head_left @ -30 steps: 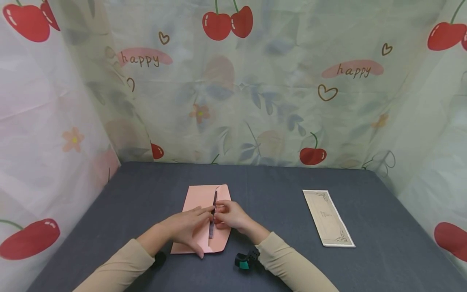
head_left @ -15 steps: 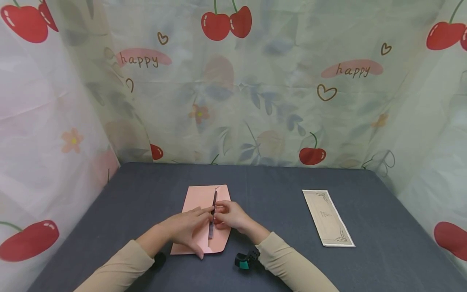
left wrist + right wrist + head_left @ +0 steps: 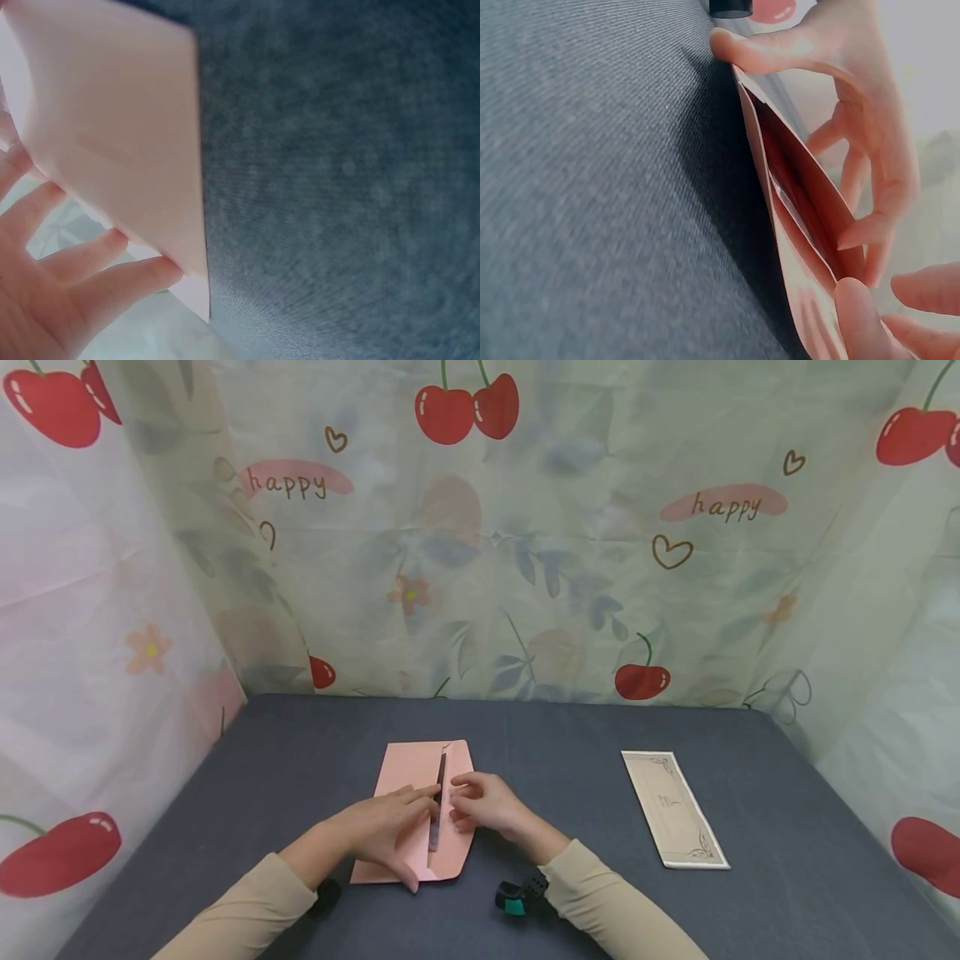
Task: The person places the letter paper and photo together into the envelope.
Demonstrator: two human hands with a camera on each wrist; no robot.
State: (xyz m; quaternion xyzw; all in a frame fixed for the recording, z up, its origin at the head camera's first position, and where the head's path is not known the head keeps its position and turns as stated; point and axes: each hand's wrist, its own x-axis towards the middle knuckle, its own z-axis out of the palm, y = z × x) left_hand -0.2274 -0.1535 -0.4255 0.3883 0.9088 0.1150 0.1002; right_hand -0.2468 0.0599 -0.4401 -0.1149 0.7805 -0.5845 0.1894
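Pink envelope [image 3: 405, 764]: lying on the desk [image 3: 555, 768] under the left hand, its unfolded flap [image 3: 453, 852] spreading out below the right hand.
Left hand [image 3: 382, 822]: spanning the envelope and gripping its front panel, fingers [image 3: 859, 231] hooking over the edge, thumb [image 3: 731, 46] resting at the corner nearest the person.
Right hand [image 3: 483, 802]: hovering at the flap, fingers bending loosely and parting from the thumb, holding nothing that shows; whether its thumb is touching the paper, I cannot tell.
Mouth [image 3: 434, 833]: gaping as a dark, narrow slit between the two hands; a pale edge [image 3: 819, 244] is showing inside, though whether it is a loose sheet or a layer of the envelope is unclear.
Cream card [image 3: 675, 810]: lying well to the right of the right hand, neither hand touching it.
Opening done: the flap is lying folded back and the mouth is standing ajar, so the opening looks well under way.
Left undone: the mouth is gaping only narrowly, the card is lying outside, and the flap is not yet covering the mouth; closing seems unstarted.
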